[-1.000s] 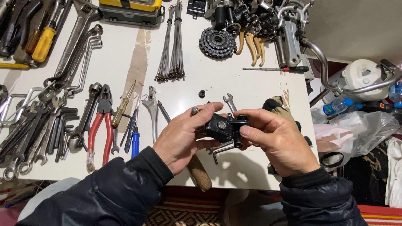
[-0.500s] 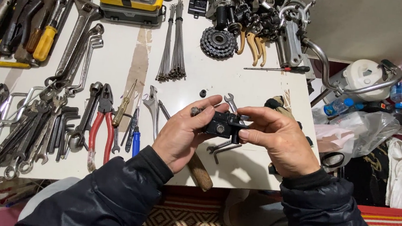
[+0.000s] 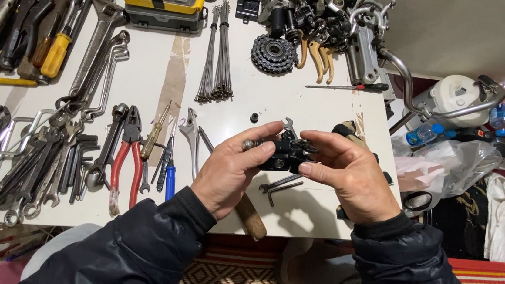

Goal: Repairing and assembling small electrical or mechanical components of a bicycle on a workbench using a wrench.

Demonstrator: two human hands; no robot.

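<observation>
Hands-wise, left hand (image 3: 233, 172) and right hand (image 3: 351, 178) both pinch the small black metal bike part (image 3: 285, 154) above the white counter (image 3: 304, 107), mid-fiddle, spare bits unfitted.

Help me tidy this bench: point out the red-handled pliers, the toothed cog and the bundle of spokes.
red-handled pliers (image 3: 123, 167): head view, on the left red handle.
toothed cog (image 3: 269, 53): head view, on its dark centre.
bundle of spokes (image 3: 217, 53): head view, midway along the thin rods.

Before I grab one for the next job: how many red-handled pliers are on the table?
1: the red-handled pliers lie on the white table, left of the left hand, among the wrenches. Others may be hidden in the tool pile at the far left.
</observation>
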